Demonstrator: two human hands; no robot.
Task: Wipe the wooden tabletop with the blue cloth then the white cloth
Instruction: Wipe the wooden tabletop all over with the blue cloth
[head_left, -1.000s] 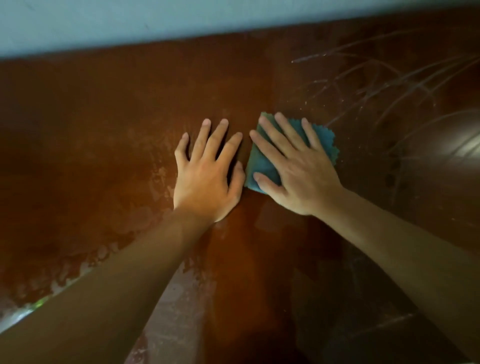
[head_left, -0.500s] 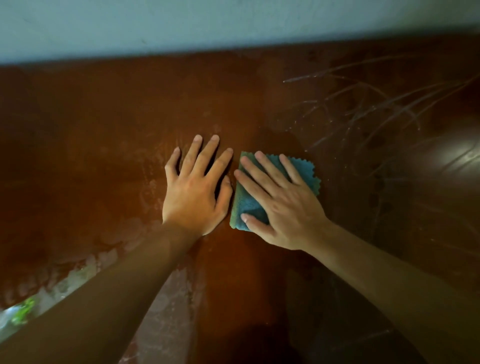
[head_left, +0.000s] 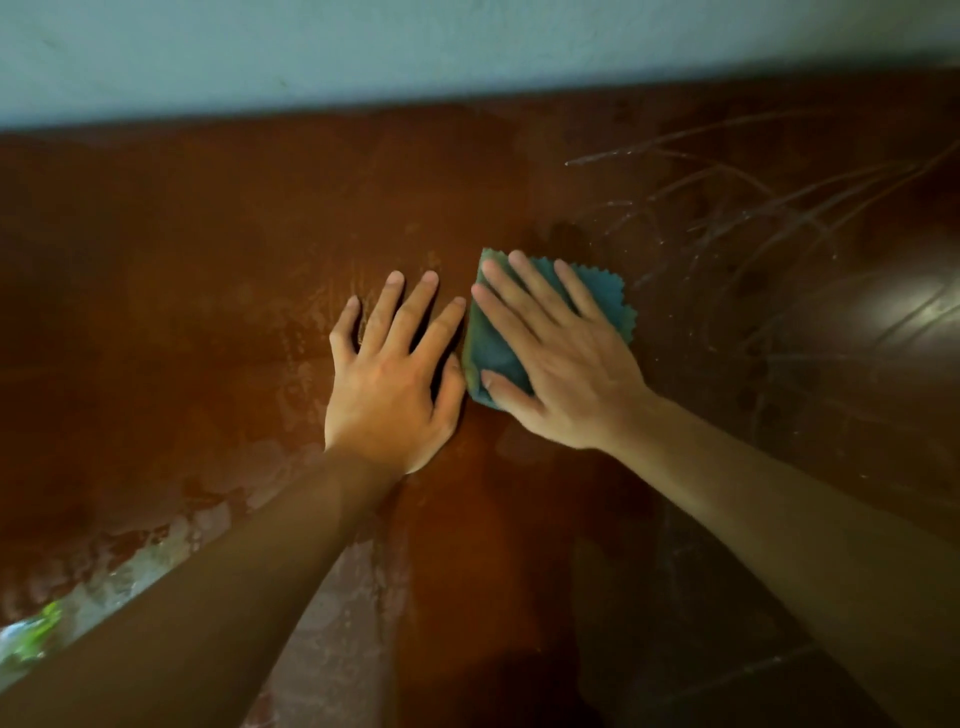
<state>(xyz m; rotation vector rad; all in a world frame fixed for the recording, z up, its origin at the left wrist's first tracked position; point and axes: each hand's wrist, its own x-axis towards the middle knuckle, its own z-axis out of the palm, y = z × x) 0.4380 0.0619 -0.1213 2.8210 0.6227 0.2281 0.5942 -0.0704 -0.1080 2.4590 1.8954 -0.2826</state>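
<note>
A small folded blue cloth (head_left: 493, 348) with a zigzag edge lies on the dark reddish-brown wooden tabletop (head_left: 208, 260). My right hand (head_left: 561, 358) presses flat on the cloth with straight, spread fingers and covers most of it. My left hand (head_left: 395, 379) rests flat on the bare wood just left of the cloth, fingers straight, its thumb side close to the cloth's left edge. No white cloth is in view.
A pale blue-grey wall (head_left: 467, 52) runs along the table's far edge. Thin wet streaks (head_left: 753, 208) arc across the wood at the right, beside a bright glare (head_left: 904, 306). Pale smears (head_left: 156, 551) mark the wood at the lower left.
Both hands and the blue cloth slid back toward me on the wood, then away again; the cloth now sits a little farther from me than half a second ago.
</note>
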